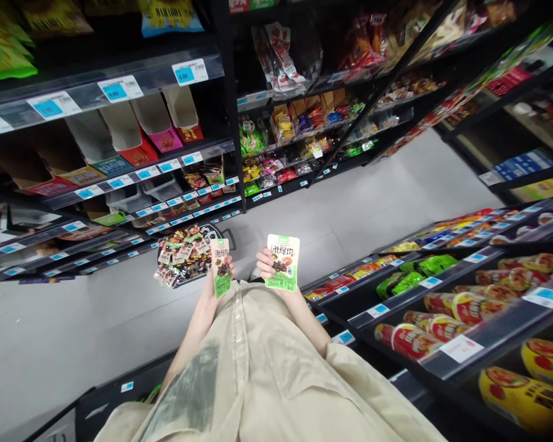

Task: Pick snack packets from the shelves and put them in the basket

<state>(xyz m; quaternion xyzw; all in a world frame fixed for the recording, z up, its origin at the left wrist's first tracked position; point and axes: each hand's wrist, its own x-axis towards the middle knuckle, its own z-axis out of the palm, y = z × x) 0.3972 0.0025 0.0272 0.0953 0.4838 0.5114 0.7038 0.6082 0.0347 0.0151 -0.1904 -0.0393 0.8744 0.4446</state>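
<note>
My left hand (209,286) is closed around a small green-and-cream snack packet (222,268), which is turned partly sideways to me. In my right hand (265,265) is a similar snack packet (282,263), its printed front with dark writing and a food picture facing me. Both packets are upright in front of my beige shirt, with a gap between them. Just beyond my left hand, a dark basket (230,238) on the floor is heaped with small snack packets (182,255).
Shelves on the left hold open cardboard boxes (124,132) and bagged snacks (170,17). Ahead stands a rack with small colourful bags (283,124). Close on my right, shelves carry red cup noodles (410,339) and yellow tubs (520,396). Grey floor (350,202) runs between them.
</note>
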